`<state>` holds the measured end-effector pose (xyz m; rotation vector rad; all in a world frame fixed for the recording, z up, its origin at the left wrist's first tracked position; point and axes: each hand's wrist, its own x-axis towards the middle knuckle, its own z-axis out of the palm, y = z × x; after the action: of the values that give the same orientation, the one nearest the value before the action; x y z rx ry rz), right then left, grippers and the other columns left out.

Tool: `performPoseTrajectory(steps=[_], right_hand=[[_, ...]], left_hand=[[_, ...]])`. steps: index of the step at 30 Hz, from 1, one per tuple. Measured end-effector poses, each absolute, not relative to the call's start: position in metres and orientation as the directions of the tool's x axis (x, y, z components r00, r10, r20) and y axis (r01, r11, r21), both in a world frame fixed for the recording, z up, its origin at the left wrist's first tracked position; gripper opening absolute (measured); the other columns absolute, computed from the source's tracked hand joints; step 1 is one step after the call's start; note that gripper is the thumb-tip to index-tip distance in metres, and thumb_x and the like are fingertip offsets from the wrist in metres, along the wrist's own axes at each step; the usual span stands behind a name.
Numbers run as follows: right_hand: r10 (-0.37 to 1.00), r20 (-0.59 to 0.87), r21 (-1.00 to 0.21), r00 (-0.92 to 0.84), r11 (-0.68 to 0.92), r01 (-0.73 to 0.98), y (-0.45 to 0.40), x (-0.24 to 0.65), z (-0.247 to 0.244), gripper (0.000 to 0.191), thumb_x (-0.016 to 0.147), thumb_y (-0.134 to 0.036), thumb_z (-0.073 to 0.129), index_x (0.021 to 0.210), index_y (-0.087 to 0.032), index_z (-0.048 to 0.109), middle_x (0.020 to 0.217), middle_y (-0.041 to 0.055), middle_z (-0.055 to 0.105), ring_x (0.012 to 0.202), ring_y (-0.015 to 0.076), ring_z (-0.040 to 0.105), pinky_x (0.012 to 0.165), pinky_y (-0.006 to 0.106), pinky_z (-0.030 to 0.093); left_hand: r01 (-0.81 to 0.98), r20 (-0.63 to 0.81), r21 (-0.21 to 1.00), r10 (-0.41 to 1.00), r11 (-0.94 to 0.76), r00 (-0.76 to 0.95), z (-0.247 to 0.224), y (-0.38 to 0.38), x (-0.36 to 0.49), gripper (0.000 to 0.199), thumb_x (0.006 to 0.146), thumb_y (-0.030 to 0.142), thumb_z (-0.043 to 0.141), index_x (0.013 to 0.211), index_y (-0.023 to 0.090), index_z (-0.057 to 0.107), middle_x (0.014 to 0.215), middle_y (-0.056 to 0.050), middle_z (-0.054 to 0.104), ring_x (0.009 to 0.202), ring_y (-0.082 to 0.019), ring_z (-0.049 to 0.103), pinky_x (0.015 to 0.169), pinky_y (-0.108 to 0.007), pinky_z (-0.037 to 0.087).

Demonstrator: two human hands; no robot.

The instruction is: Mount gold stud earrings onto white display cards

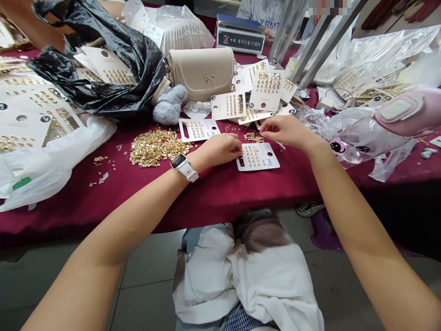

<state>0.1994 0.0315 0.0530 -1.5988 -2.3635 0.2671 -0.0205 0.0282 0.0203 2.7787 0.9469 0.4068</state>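
Observation:
My left hand [224,149], with a white watch at the wrist, rests at the left edge of a white earring card [272,158] lying on the red cloth. Its fingers are curled together; whatever they hold is too small to make out. Above and to the right, my right hand [280,131] is closed in a pinch beside a small pile of gold pieces [254,137]. What lies between those fingertips is hidden. A larger heap of gold pieces [155,146] sits left of my left hand. Behind that hand lies another earring card [210,128].
A beige purse [203,73] and grey plush charm [169,105] stand behind. A black plastic bag [144,64] is at the left, a digital scale [240,37] at the back. Right of my right hand are plastic bags and a pink object [409,112].

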Motion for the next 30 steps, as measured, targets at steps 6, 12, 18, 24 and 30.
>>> performPoseTrajectory(steps=[6,12,18,24,30], right_hand=[[0.938,0.185,-0.348,-0.293,0.342,0.873,0.029,0.228,0.015,0.017,0.082,-0.027,0.054,0.087,-0.018,0.067,0.095,0.0083,0.068,0.086,0.0212,0.061,0.082,0.038,0.046],[0.934,0.274,-0.276,-0.228,0.304,0.912,0.024,0.231,0.004,0.015,0.084,-0.029,0.057,0.083,-0.021,0.070,0.095,0.0091,0.069,0.102,0.0302,0.049,0.096,0.050,0.036],[0.935,0.241,-0.284,-0.261,0.325,0.902,0.024,0.230,0.007,0.015,0.085,-0.031,0.057,0.084,-0.024,0.070,0.098,0.0074,0.069,0.106,0.0309,0.044,0.097,0.052,0.033],[0.929,0.248,-0.258,-0.277,0.338,0.905,0.025,0.230,0.007,0.017,0.086,-0.031,0.056,0.084,-0.024,0.070,0.099,0.0078,0.069,0.107,0.0321,0.045,0.097,0.054,0.031],[0.925,0.324,-0.291,-0.200,0.299,0.909,0.024,0.235,0.005,0.022,0.089,-0.030,0.049,0.088,-0.024,0.070,0.097,0.0081,0.069,0.105,0.0314,0.047,0.097,0.055,0.031]], left_hand=[[0.578,0.179,0.274,0.631,-0.769,0.755,0.019,0.029,-0.021,0.019,0.089,0.023,0.055,0.084,0.012,0.070,0.088,-0.006,0.064,0.066,-0.012,0.053,0.061,-0.025,0.035],[0.604,0.140,0.269,0.651,-0.750,0.746,0.018,0.029,-0.018,0.020,0.092,0.023,0.052,0.089,0.012,0.068,0.097,-0.007,0.064,0.077,-0.015,0.058,0.068,-0.026,0.038],[0.622,0.120,0.232,0.656,-0.748,0.745,0.019,0.027,-0.016,0.023,0.093,0.022,0.048,0.090,0.013,0.068,0.099,-0.007,0.064,0.078,-0.015,0.060,0.067,-0.027,0.039],[0.643,0.126,0.204,0.671,-0.739,0.731,0.021,0.025,-0.017,0.022,0.093,0.024,0.049,0.091,0.013,0.068,0.098,-0.006,0.064,0.078,-0.016,0.060,0.066,-0.028,0.039],[0.607,0.105,0.179,0.629,-0.774,0.770,0.023,0.026,-0.020,0.022,0.093,0.022,0.047,0.091,0.014,0.068,0.098,-0.007,0.064,0.078,-0.016,0.060,0.066,-0.027,0.039]])
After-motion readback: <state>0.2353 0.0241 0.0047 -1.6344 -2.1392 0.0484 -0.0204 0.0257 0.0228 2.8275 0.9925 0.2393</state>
